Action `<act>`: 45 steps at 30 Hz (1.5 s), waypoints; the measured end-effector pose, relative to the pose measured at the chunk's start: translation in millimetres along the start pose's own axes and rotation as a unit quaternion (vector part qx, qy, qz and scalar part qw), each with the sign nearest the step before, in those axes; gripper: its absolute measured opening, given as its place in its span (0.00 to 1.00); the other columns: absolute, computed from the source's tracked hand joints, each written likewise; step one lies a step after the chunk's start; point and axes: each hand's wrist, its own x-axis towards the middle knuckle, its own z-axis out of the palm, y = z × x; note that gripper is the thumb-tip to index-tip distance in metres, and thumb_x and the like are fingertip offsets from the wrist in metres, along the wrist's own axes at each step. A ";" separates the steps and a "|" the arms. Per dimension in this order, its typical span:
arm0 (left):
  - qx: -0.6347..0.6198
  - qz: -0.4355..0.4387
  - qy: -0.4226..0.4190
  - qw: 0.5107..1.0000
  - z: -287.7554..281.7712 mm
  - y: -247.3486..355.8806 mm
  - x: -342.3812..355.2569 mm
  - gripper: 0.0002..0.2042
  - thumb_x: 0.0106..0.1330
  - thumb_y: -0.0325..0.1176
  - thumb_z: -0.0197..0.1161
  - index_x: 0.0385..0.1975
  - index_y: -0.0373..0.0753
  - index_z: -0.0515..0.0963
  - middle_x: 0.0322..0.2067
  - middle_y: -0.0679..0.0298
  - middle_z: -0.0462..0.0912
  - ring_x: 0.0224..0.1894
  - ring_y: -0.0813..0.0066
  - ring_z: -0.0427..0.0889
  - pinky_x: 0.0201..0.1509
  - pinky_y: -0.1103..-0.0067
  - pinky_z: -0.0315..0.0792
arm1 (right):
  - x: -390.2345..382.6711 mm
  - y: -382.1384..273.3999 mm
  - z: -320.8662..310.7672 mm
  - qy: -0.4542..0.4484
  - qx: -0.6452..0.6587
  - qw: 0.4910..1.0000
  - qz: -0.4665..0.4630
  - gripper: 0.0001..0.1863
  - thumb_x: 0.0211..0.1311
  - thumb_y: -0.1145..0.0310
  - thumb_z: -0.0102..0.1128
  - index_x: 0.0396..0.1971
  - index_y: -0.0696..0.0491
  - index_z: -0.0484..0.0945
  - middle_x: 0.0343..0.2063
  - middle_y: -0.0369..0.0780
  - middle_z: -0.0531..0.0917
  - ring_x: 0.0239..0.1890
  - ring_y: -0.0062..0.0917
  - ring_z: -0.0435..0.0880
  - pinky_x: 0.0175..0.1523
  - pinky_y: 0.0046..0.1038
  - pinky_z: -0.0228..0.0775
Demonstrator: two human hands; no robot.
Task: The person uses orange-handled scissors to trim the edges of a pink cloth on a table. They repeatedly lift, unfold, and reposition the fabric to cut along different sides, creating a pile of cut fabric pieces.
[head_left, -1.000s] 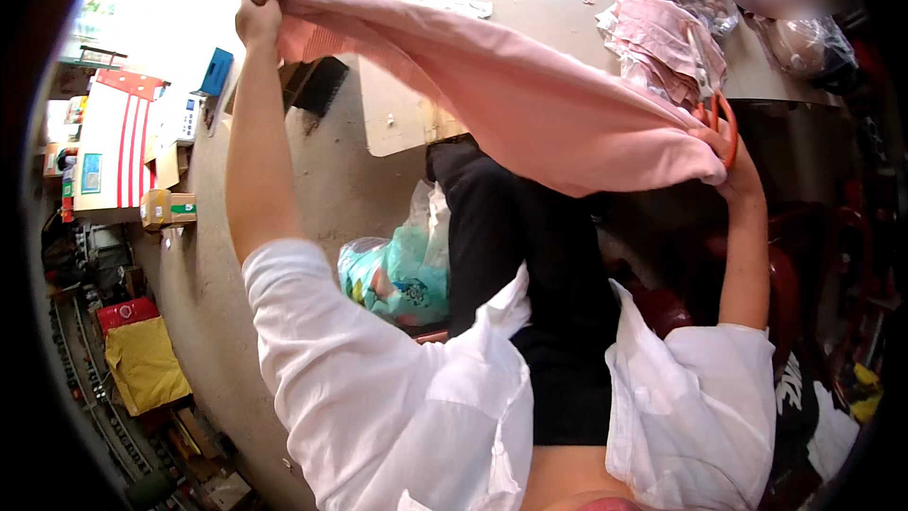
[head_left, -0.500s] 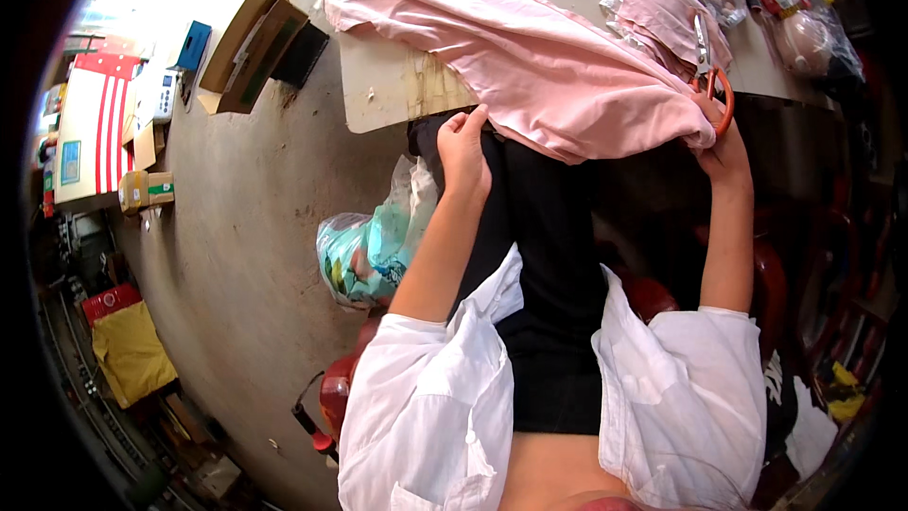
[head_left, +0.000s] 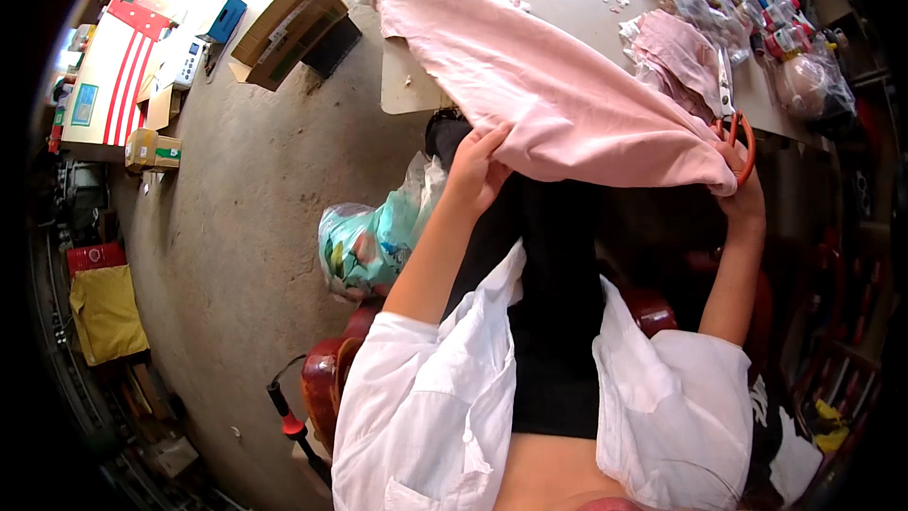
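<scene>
A large pink cloth (head_left: 567, 104) stretches from the table's far left side down to its near edge, its lower border hanging above my lap. My left hand (head_left: 480, 166) pinches that border at the left. At its right end my right hand (head_left: 742, 187) grips the cloth's corner. The same hand carries a pair of scissors (head_left: 726, 95) with orange handles, blades pointing away from me; how the fingers sit in the loops is partly hidden. Just beyond them lies a bunched piece of pink fabric (head_left: 673, 49) with a pale frilly edge.
Clear plastic bags (head_left: 695, 0) and small bottles crowd the table's right side. Left of my legs stands a plastic bag with turquoise contents (head_left: 374, 241). An open cardboard box (head_left: 288, 28) is farther left, and a red-and-black tool (head_left: 293, 426) sits beside my chair.
My left hand has closed on the cloth's near edge, where before it was beside it. The cloth is now pulled tauter between my hands. The whole view has shifted slightly.
</scene>
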 end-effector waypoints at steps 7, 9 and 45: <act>-0.192 0.026 -0.010 0.981 -31.0 -20.5 -60.7 0.20 0.70 0.42 0.48 0.55 0.36 0.66 0.52 0.57 0.75 0.55 0.63 0.73 0.60 0.65 0.67 | -2.3 31.0 -13.5 0.023 0.053 0.997 0.045 0.11 0.63 0.66 0.55 0.40 0.56 0.75 0.32 0.34 0.79 0.31 0.16 0.79 0.34 0.19 0.72; -0.217 -0.006 -0.047 0.975 -27.7 -31.9 -55.2 0.23 0.67 0.43 0.53 0.59 0.40 0.64 0.57 0.59 0.70 0.60 0.63 0.68 0.64 0.65 0.62 | 6.3 44.1 -16.8 0.033 0.070 0.996 0.042 0.09 0.62 0.66 0.57 0.36 0.56 0.75 0.28 0.34 0.78 0.27 0.15 0.78 0.29 0.18 0.70; 0.082 -0.003 0.011 0.997 8.0 -98.6 -28.9 0.13 0.66 0.31 0.57 0.46 0.33 0.71 0.42 0.61 0.78 0.42 0.72 0.79 0.48 0.75 0.74 | 20.2 186.9 -3.7 0.098 -0.367 0.924 0.043 0.18 0.47 0.61 0.71 0.25 0.56 0.70 0.21 0.37 0.76 0.24 0.22 0.74 0.29 0.25 0.65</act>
